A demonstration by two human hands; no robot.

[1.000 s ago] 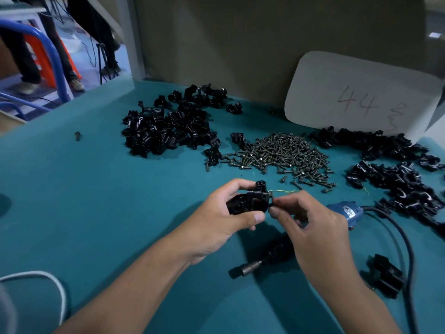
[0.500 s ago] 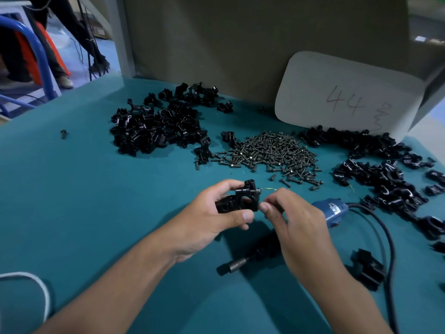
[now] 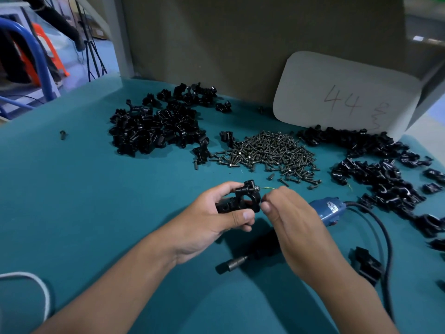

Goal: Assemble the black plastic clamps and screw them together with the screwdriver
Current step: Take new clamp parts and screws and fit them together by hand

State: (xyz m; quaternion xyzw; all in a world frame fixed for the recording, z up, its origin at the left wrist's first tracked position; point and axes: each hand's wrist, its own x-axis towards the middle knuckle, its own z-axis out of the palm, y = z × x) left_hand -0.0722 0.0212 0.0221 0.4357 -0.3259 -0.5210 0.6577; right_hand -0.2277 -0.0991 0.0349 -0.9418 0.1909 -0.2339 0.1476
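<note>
Head view, clamp point(image 3: 243, 197): I see it held above the table, just nearer me than the screw pile point(image 3: 265, 150).
Left hand point(image 3: 207, 225): fingers wrapped round the clamp body.
Right hand point(image 3: 291, 220): fingertips pinched by the clamp's right edge; contents hidden.
Handling: I judge it light, stiff, smooth; grip the flat sides.
Screwdriver point(image 3: 323, 209): lying just right of the clamp.

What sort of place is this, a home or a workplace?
Likely a small-parts assembly workbench in a workshop: heaps of black plastic clamps, a pile of screws, and a corded electric screwdriver on a teal bench.
</note>
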